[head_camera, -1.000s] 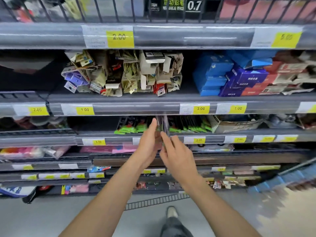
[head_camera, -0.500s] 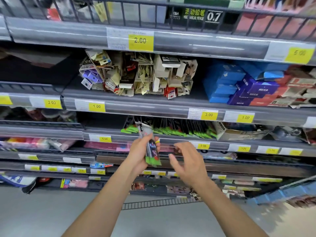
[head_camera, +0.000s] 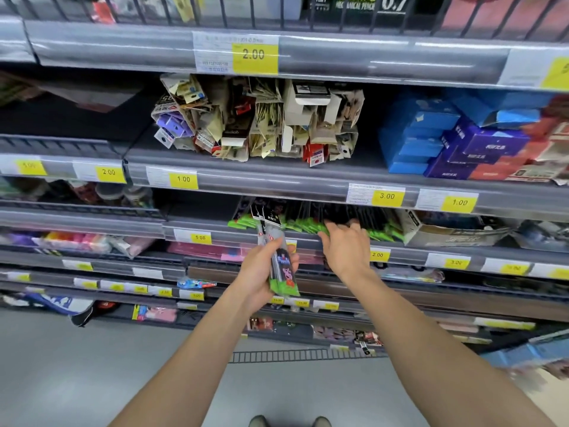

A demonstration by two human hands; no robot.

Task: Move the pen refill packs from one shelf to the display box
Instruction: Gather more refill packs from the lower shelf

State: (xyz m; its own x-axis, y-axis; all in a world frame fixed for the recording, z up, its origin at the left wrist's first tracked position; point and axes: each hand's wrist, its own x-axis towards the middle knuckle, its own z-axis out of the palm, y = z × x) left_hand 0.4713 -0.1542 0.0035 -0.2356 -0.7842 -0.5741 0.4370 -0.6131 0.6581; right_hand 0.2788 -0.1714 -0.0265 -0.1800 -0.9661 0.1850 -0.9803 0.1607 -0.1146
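1. The left hand (head_camera: 261,274) has its fingers curled tight around a few refill packs (head_camera: 278,257), held upright in front of the shelf (head_camera: 308,238).
2. The right hand (head_camera: 346,248) holds nothing; its fingers, loosely spread, touch the row of packs (head_camera: 308,224) on the shelf.
3. Just right of that row sits a cardboard box (head_camera: 446,232), probably the display box.
4. Judging by this, the work is early: most packs remain shelved, none visibly delivered.

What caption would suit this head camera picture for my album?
Left hand holds pen refill packs while the right hand reaches into the row of packs on the shelf.
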